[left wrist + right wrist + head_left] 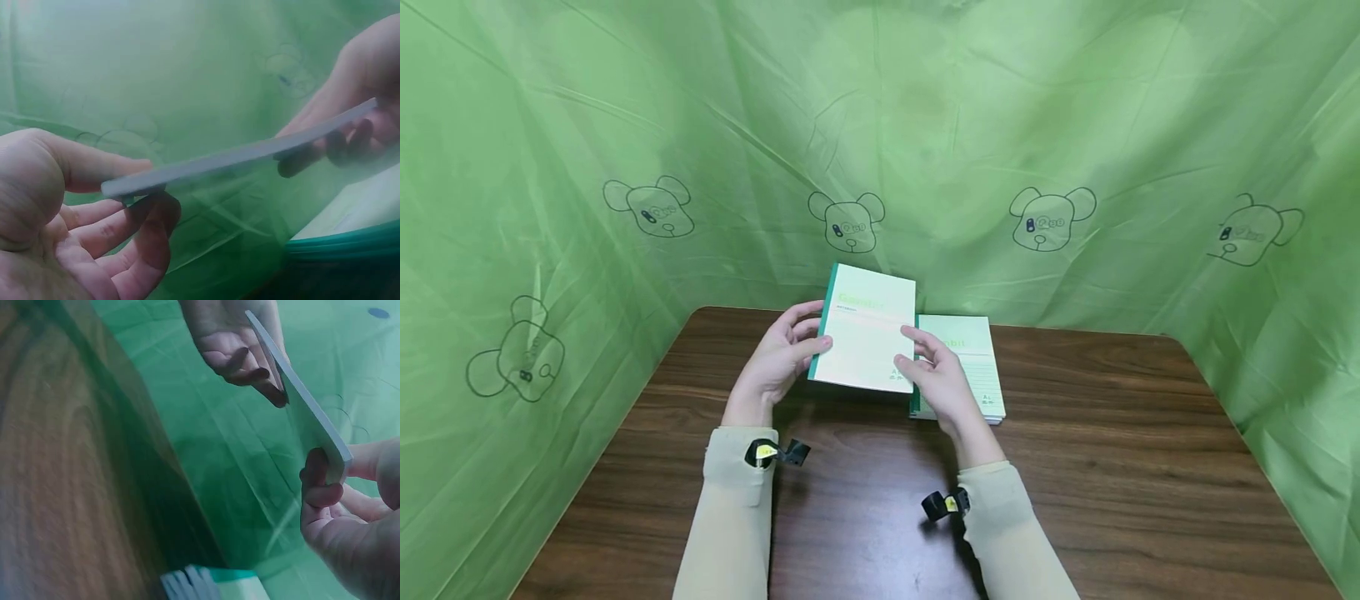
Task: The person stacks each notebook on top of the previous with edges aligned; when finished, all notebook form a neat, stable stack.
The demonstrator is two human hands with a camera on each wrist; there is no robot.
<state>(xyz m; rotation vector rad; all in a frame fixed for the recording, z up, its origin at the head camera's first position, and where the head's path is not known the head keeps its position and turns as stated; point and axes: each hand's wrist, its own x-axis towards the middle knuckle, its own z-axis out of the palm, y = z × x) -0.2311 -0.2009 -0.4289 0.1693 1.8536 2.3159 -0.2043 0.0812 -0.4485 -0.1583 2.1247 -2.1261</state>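
Both hands hold up a thin notebook (868,329) with a pale cover and a green spine, raised above the table. My left hand (782,354) pinches its spine side, thumb on the cover and fingers beneath. On the opposite edge my right hand (942,375) grips near the lower corner. Seen edge-on in the left wrist view, the notebook (237,155) bows slightly between the hands. A stack of similar notebooks (966,358) lies on the table just right of it, partly covered by the right hand and the held notebook.
The dark wood table (1090,467) extends to both sides and toward me. Behind it and at its sides hangs a green curtain (955,150) printed with bear heads. Small black wrist cameras (946,504) are strapped at both sleeves.
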